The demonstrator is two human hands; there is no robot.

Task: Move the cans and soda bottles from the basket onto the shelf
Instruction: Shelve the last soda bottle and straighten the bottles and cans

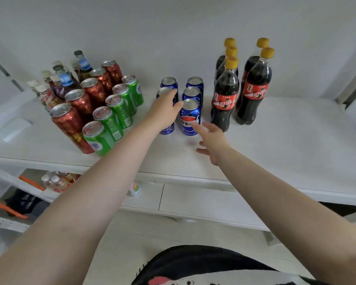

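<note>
White wall and a white shelf (275,140) fill the view, seen from above by a person reaching forward with both bare arms. At centre frame stand two short rows of blue cans (190,117), running away from the camera. The left hand (164,112) is curled over the front can of the left row, covering its top, so it appears to be gripping that can while setting it down. The right hand (211,140) hovers just right of the front can in the right row, fingers spread loosely and holding nothing, one fingertip close to or touching the label. Right of the blue cans, five dark cola bottles (253,93) with yellow caps stand in two rows. Left of centre are a row of green cans (109,122) and a row of red cans (70,124), with small capped bottles (64,79) behind them at upper left. No basket is visible, though orange edges show on a lower level at lower left. The step in hand looks like placing a blue can into its row; next, the left hand would need to let go without tipping the neighbours, then both hands return for more drinks
</note>
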